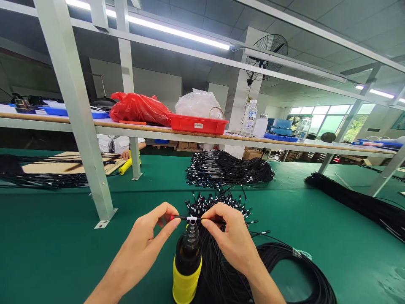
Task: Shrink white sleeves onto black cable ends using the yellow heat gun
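Note:
Between my two hands a thin black cable (182,218) is stretched level, with a white sleeve (191,218) around its middle and a red tip at the left end. My left hand (151,238) pinches it near the red tip. On the other side my right hand (229,234) pinches the cable just right of the white sleeve. Directly beneath the sleeve stands a yellow and black heat gun (187,270), its coiled metal nozzle pointing up at the sleeve. Behind my hands lies a bundle of black cables (211,204) with white-marked ends.
A coiled black cable (316,274) lies at front right. Another cable pile (228,166) is farther back, and a long bundle (354,207) lies right. A metal post (79,114) rises at left. The shelf holds a red tray (198,123) and a bottle (250,117). Another person's hand (126,154) shows beyond.

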Tool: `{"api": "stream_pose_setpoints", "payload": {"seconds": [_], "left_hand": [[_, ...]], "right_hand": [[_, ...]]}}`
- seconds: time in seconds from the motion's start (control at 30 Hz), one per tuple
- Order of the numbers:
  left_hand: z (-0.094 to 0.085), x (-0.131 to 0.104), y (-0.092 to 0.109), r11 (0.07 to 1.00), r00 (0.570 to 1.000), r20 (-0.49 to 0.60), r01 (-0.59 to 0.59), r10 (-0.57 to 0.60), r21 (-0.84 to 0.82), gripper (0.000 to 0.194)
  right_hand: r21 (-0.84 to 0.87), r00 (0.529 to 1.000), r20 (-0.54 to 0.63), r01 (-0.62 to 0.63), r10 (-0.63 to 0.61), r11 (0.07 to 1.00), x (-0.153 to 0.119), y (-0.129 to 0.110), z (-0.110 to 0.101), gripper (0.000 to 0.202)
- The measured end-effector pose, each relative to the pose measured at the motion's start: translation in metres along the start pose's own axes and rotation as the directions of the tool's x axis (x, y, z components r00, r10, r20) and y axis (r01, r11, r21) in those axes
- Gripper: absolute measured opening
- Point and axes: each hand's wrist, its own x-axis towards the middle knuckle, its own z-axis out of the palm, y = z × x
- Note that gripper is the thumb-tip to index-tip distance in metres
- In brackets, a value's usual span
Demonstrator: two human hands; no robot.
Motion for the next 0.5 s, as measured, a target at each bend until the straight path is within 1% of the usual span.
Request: {"api": "stream_pose_setpoints", "payload": {"seconds": [0.13,0.23,0.5], "left_hand": [[-0.0023,-0.0011,0.0023,0.998,1.000,0.027,0.014,-0.012,-0.067,0.039],[-0.0025,-0.0005,0.0022,0.996,1.000,0.027,0.009,-0.007,-0.091,0.040],[-0.0029,0.0029,-0.0013,0.984,1.000,-0.015,0.010,-0.013,-0.179,0.029]], "right_hand": [[-0.005,1.000,0.010,-0.005,0.005,1.000,-0.0006,-0.0016,-0.0014,0.016],[-0.033,1.000,0.017,0.002,-0.002,0.999,-0.0022,-0.0026,-0.0041,0.016],[-0.051,1.000,0.031,0.005,-0.003,0.999,-0.0026,-0.0068,-0.0075,0.016]]}}
